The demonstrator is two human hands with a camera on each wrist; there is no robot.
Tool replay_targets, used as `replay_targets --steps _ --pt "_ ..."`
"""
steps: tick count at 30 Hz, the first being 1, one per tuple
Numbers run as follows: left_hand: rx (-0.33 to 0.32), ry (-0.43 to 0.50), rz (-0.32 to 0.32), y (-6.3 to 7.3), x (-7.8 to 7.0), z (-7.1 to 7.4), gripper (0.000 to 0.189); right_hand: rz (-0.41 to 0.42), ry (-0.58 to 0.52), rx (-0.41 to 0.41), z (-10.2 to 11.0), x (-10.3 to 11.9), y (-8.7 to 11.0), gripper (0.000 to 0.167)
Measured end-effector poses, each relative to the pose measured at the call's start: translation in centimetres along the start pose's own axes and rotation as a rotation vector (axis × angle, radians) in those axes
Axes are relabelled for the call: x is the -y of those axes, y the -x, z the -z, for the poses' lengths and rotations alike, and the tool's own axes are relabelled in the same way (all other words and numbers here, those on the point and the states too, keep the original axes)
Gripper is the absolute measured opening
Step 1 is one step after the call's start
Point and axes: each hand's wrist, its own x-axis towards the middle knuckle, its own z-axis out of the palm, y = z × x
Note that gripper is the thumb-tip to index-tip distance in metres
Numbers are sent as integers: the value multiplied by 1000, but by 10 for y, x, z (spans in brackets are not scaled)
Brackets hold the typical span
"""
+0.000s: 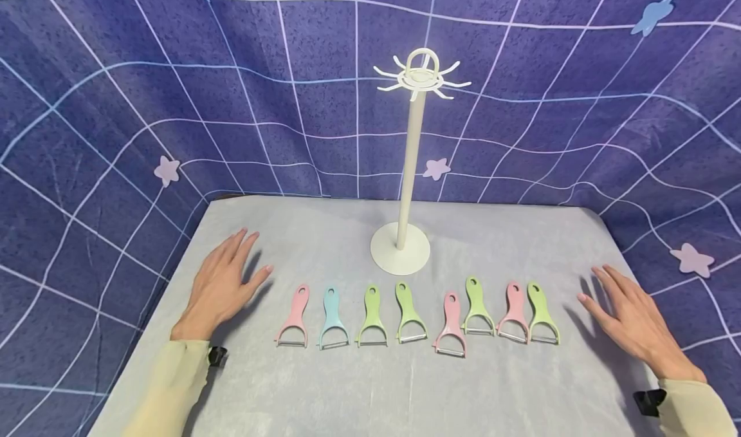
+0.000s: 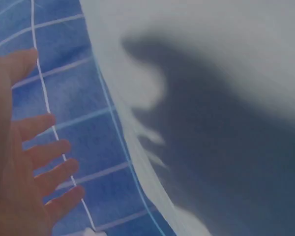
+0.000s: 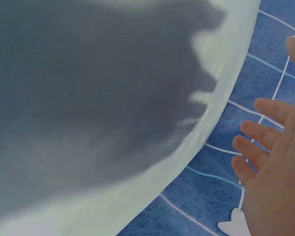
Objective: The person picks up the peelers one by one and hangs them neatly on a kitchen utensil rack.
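Eight peelers (image 1: 408,308) are lying in a loose row on the surface (image 1: 324,392), handles (image 1: 372,303) pointing away from the person, with the stand (image 1: 410,160) rising behind. The left grip (image 1: 222,286) is hanging empty and relaxed near the row's pink end; the right grip (image 1: 633,318) is likewise holding nothing, near its green end. The peelers are looking light, stiff and perhaps slick; the handles are probably offering the safest hold, away from the blades (image 1: 335,345).
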Motion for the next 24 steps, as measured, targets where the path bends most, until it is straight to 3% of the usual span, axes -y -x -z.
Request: replay_targets --steps 7,24 --pt "-56 5 -55 -27 -27 1 75 10 13 1 3 10 -11 72" --pt "9 53 -176 -86 -107 -11 77 61 64 -27 8 44 -24 55"
